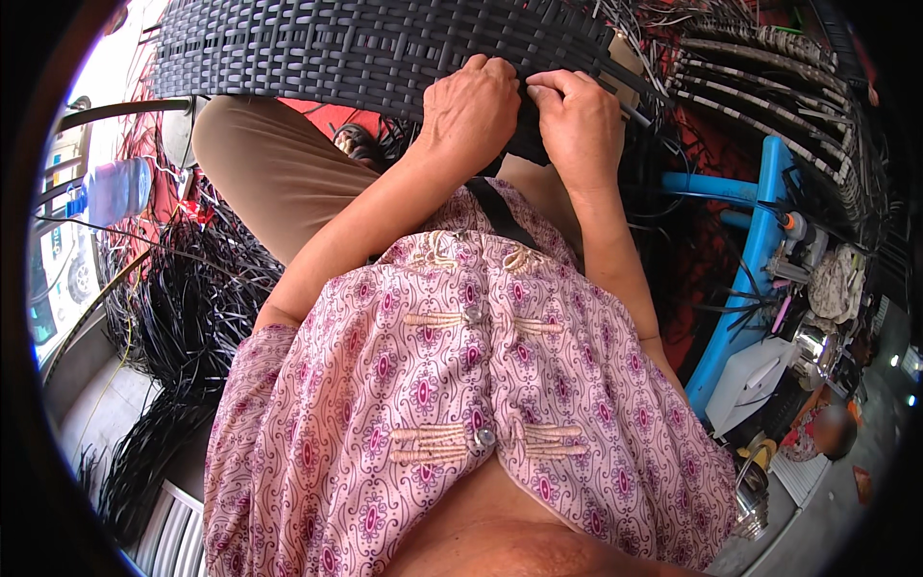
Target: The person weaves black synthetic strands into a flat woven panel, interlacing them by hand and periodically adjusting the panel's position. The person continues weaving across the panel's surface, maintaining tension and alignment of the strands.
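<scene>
A dark grey woven wicker panel (pixel 317 53) stretches across the top of the view, above my lap. My left hand (pixel 471 111) is closed at its near edge, knuckles up, with the fingers curled against the weave. Just right of it, my right hand (pixel 582 125) is closed in a pinch, thumb and forefinger together beside the same edge. What lies between those fingertips is too small and dark to make out. A flat black strip (pixel 500 212) runs down over my patterned shirt below the hands.
Loose black strands (pixel 212 288) lie heaped at the left. To the right stands a blue plastic frame (pixel 750 279), with a glue gun (pixel 803 231) and a white box (pixel 750 380) nearby. A striped woven piece (pixel 769 106) is at the upper right; another person (pixel 817 433) is at the lower right.
</scene>
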`<move>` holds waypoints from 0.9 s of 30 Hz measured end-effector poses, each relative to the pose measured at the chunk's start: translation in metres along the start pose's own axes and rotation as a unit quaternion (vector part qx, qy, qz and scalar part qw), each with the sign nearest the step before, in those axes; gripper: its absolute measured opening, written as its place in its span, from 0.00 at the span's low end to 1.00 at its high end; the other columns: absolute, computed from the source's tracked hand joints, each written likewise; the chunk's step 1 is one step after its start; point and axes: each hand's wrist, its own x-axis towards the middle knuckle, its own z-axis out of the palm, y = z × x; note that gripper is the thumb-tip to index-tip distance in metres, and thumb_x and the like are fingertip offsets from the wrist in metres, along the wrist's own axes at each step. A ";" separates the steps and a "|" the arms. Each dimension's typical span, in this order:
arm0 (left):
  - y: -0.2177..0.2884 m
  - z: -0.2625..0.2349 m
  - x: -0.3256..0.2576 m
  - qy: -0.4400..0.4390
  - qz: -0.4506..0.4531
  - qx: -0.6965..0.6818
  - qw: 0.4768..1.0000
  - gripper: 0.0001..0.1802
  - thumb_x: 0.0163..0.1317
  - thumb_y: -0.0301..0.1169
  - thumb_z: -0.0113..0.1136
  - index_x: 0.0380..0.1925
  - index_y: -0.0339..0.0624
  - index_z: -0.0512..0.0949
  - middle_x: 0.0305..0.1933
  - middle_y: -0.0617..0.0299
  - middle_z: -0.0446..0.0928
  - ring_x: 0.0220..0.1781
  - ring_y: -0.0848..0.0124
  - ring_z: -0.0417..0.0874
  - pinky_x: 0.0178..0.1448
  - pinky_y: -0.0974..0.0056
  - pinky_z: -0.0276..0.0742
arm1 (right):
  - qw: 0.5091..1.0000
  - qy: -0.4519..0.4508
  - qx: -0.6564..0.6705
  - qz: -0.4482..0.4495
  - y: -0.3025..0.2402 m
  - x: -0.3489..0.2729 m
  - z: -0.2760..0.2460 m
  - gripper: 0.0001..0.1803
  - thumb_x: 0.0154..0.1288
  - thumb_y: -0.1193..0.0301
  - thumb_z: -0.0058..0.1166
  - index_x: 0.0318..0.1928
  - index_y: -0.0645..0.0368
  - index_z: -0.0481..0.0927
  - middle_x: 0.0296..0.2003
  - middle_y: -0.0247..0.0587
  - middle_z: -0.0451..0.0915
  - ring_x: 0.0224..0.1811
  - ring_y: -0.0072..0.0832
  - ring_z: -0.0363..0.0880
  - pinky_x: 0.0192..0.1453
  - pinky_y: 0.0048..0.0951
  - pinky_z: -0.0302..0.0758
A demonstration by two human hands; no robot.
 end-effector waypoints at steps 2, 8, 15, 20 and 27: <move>-0.003 0.000 -0.002 0.009 0.007 -0.017 1.000 0.12 0.67 0.34 0.58 0.44 0.40 0.83 0.41 0.51 0.83 0.42 0.49 0.85 0.46 0.51 0.81 | 1.000 0.014 0.001 -0.008 -0.002 -0.001 0.001 0.05 0.62 0.72 0.63 0.35 0.56 0.89 0.34 0.47 0.86 0.38 0.47 0.85 0.45 0.43 0.80; -0.013 -0.004 0.006 0.014 0.009 -0.115 0.993 0.13 0.65 0.32 0.62 0.44 0.35 0.85 0.39 0.49 0.85 0.37 0.56 0.88 0.43 0.57 0.83 | 0.999 0.031 -0.017 -0.028 -0.002 0.000 0.006 0.04 0.62 0.70 0.64 0.35 0.56 0.89 0.34 0.45 0.86 0.36 0.47 0.85 0.43 0.43 0.81; -0.013 -0.017 0.011 -0.071 -0.114 -0.248 0.959 0.15 0.64 0.33 0.66 0.42 0.30 0.84 0.33 0.55 0.86 0.29 0.73 0.86 0.34 0.67 0.80 | 0.997 0.054 0.041 -0.040 0.004 -0.001 0.016 0.07 0.60 0.72 0.67 0.38 0.58 0.84 0.34 0.44 0.86 0.36 0.46 0.86 0.42 0.43 0.81; -0.012 -0.026 0.009 -0.053 -0.154 -0.294 0.942 0.14 0.64 0.35 0.66 0.37 0.32 0.84 0.28 0.52 0.86 0.28 0.67 0.89 0.36 0.64 0.82 | 0.995 0.028 0.040 -0.082 -0.007 -0.003 0.007 0.07 0.60 0.74 0.67 0.39 0.58 0.83 0.38 0.43 0.85 0.39 0.45 0.85 0.44 0.42 0.81; -0.026 -0.084 -0.009 -0.010 -0.123 -0.346 0.930 0.07 0.69 0.31 0.65 0.40 0.38 0.81 0.31 0.69 0.81 0.30 0.83 0.81 0.32 0.76 0.74 | 0.984 0.035 0.140 -0.107 -0.033 -0.006 -0.006 0.13 0.61 0.73 0.68 0.47 0.58 0.84 0.45 0.38 0.85 0.44 0.36 0.85 0.45 0.34 0.81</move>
